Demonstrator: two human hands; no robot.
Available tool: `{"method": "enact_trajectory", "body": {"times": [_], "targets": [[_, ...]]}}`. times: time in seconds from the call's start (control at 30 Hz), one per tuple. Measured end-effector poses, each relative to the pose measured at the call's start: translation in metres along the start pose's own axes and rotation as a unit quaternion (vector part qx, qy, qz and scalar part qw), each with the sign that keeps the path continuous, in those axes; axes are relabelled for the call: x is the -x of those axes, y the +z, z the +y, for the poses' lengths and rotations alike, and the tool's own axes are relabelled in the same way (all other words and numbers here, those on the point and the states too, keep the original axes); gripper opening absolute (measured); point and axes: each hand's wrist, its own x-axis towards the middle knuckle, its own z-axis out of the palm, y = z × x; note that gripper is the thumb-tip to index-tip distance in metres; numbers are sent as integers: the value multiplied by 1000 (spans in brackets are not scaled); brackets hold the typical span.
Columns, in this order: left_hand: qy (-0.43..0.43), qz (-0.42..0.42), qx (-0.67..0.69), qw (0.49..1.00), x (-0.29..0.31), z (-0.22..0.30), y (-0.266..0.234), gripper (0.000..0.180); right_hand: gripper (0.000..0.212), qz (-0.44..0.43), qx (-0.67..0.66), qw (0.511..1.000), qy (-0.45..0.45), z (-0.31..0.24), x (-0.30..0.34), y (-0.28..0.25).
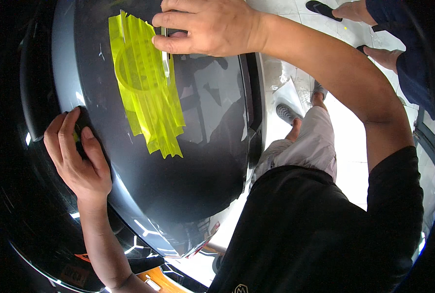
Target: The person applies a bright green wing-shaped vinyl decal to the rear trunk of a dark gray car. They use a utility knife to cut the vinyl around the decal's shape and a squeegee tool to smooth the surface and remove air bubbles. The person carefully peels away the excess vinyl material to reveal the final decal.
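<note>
Right hand [207, 27] closed around a slim tool [166, 53] at the top of the yellow film [149, 93] on the glossy grey car panel [207, 146]. Left hand [76, 151] lies flat, fingers spread, pressing the panel's edge and gripping nothing. A slip of the tool could tear the wrinkled film or scratch the paint.

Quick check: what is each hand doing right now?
Left hand: open, fingers pressed flat on the grey car panel.
Right hand: closed on a small dark tool beside the yellow film.
</note>
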Motion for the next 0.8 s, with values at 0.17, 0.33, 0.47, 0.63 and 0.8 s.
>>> {"method": "enact_trajectory", "body": {"times": [0.17,0.33,0.47,0.63,0.8], "targets": [[-2,-3,-16,1000,-3,1,0,30,20,6,9,1000,10,4,9,10],[-7,-6,-16,1000,-1,2,0,29,22,-78,-5,995,56,-4,9,-11],[-10,-5,-8,1000,-3,3,-2,28,23,-143,21,985,99,-20,22,-16],[-3,-4,-13,1000,-2,2,-1,28,24,-173,12,972,159,-42,44,-5],[-1,-5,-13,1000,-4,3,-1,29,24,-179,25,972,153,-38,45,-6]]}}
